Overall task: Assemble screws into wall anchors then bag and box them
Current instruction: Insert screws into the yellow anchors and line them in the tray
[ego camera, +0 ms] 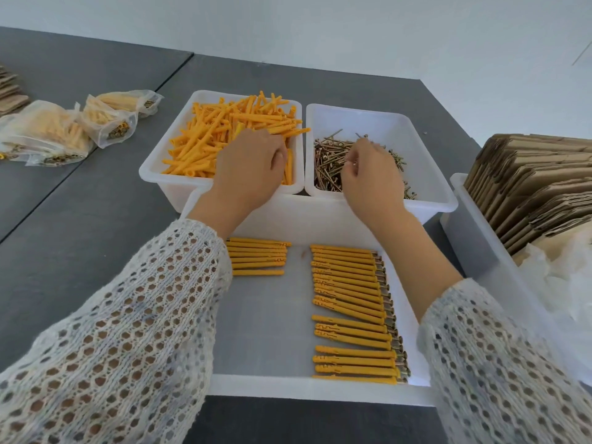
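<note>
1. Hands first: my left hand is down in the left white bin, and its fingers curl round an orange anchor that sticks up from my grip.
2. That bin is full of loose orange wall anchors, all piled every which way.
3. My right hand is in the right white bin, right beside the first one.
4. My right fingers are bent and pinched together over the pile of brown screws. A thin screw tip seems to poke up above my fingers, but I cannot tell for sure if I am holding one.
5. Close to me sits a big white tray, touching the fronts of the two bins.
6. On the right side of the tray lie finished anchors with screws in them, in a long neat row, with the screw heads pointing right.
7. On the left side of the tray is a shorter row of anchors, partly hidden by my knitted sleeve.
8. To my far left, on the grey table, lie clear bags stuffed with anchors and screws.
9. To my right, another white bin holds flat brown cardboard boxes stacked on edge, with crinkly clear plastic in front of them.
</note>
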The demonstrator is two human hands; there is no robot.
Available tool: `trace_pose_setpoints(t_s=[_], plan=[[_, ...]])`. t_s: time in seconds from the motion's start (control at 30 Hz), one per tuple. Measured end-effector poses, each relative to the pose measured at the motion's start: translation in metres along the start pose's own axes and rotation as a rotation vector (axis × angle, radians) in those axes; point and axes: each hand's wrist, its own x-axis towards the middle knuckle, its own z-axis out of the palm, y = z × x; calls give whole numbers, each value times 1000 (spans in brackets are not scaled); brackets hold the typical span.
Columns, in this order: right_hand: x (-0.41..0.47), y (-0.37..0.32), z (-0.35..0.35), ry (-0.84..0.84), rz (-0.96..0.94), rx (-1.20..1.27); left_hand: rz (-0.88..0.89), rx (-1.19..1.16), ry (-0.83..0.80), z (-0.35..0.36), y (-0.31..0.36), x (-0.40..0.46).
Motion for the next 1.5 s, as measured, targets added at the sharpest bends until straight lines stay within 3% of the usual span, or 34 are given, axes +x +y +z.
trace_pose_setpoints(t_s=[0.17,0.33,0.67,0.97,1.17,1.37,1.5], plan=[[12,20,10,-327,214,-93,-151,264,-213,5,0,1],[27,13,13,-661,279,-148,-106,310,-347,6,-1,4],[39,10,20,-755,261,-151,-44,252,-477,3,-2,10],[18,17,14,-312,235,-10,-63,-103,-251,-1,-1,3],[21,13,14,-78,200,101,35,-115,-92,2,-2,1],[20,3,10,82,116,227,111,-166,-41,2,2,0],[18,-9,1,294,135,588,129,-194,-38,1,4,-1]])
